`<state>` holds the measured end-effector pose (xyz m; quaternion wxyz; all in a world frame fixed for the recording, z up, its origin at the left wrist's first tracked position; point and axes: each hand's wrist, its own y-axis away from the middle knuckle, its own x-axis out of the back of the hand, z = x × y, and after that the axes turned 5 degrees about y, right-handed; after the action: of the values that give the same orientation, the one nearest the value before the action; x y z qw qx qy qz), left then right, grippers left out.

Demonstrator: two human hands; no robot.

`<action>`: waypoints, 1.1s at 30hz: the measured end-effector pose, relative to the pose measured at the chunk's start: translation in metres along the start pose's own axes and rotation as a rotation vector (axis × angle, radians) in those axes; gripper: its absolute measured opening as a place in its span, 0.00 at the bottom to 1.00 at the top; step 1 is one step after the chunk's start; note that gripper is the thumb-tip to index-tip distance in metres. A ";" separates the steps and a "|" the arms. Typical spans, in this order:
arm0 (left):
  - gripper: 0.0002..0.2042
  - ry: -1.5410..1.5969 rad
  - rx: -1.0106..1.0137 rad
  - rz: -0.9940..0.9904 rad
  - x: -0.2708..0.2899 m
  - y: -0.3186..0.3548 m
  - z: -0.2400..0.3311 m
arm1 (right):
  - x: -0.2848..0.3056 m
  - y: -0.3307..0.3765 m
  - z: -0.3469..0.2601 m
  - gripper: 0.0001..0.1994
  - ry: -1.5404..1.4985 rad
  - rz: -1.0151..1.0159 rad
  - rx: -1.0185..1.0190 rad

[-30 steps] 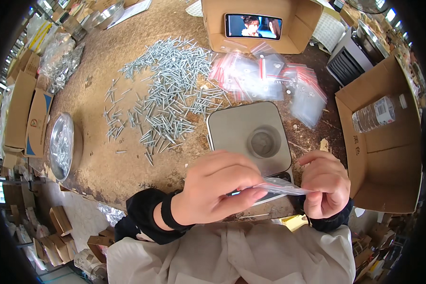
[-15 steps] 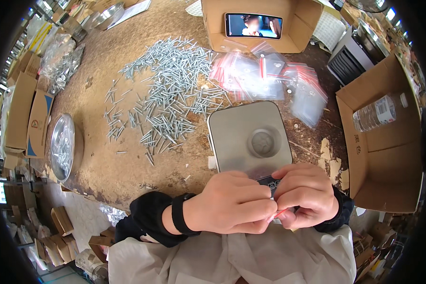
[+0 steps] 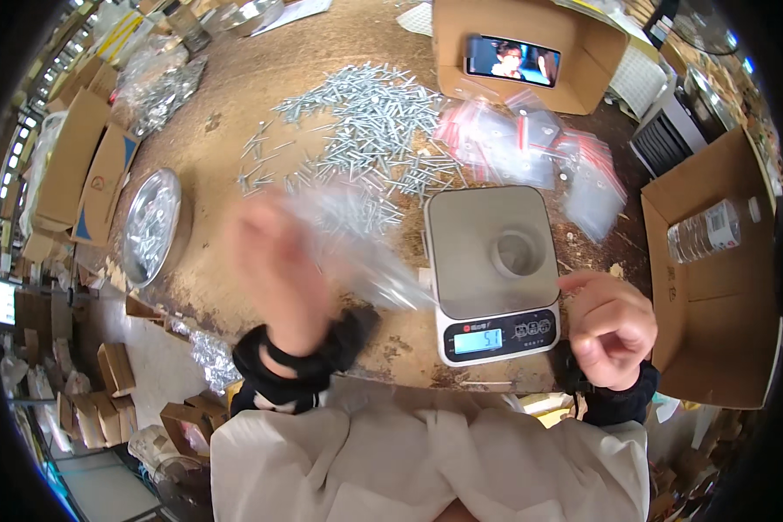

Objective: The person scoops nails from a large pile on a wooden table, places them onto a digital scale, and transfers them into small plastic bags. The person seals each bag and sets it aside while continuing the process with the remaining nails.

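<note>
My left hand (image 3: 280,252), smeared by motion, is over the left-middle of the table with a clear plastic bag (image 3: 378,265) trailing from it to the right. Whether the bag holds anything is too blurred to tell. Beside the right edge of a kitchen scale (image 3: 487,213) is my right hand (image 3: 613,326), its fingers curled in and nothing visible in them. On the scale's metal plate stands a small round clear dish (image 3: 518,252); its display is lit. Beyond my left hand spreads a loose pile of thin silver nails or screws (image 3: 374,117).
Flat clear zip bags with red edges (image 3: 496,135) lie beyond the scale. A metal bowl (image 3: 176,230) holding clear bags stands at the left edge. Cardboard boxes flank the table; the right one (image 3: 713,313) contains a plastic bottle (image 3: 703,232). A phone (image 3: 512,61) leans inside the far box.
My hands, together in front of the scale before, have parted. The left swung out left and away from me with the bag; the right stayed near the scale. The scale's display came into view.
</note>
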<state>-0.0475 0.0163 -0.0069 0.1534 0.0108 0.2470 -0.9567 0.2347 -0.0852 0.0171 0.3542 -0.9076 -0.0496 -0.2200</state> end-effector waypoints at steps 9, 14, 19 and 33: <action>0.13 -0.440 -0.061 0.086 0.222 -0.144 -0.069 | -0.007 0.002 -0.006 0.08 0.179 0.029 -0.130; 0.10 -1.236 0.059 -0.169 0.202 -0.126 -0.055 | -0.009 0.000 -0.005 0.07 0.304 -0.001 -0.135; 0.22 -1.149 -0.420 -0.483 0.129 -0.096 -0.043 | -0.008 -0.004 -0.003 0.06 0.416 0.007 -0.170; 0.32 -0.878 -0.716 -1.241 0.014 -0.066 -0.074 | -0.011 -0.004 0.002 0.04 0.596 -0.031 -0.009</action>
<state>-0.0845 0.1026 -0.0420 -0.3242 -0.5498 0.4147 -0.6486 0.2248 -0.0796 0.0136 0.3456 -0.8038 0.0438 -0.4822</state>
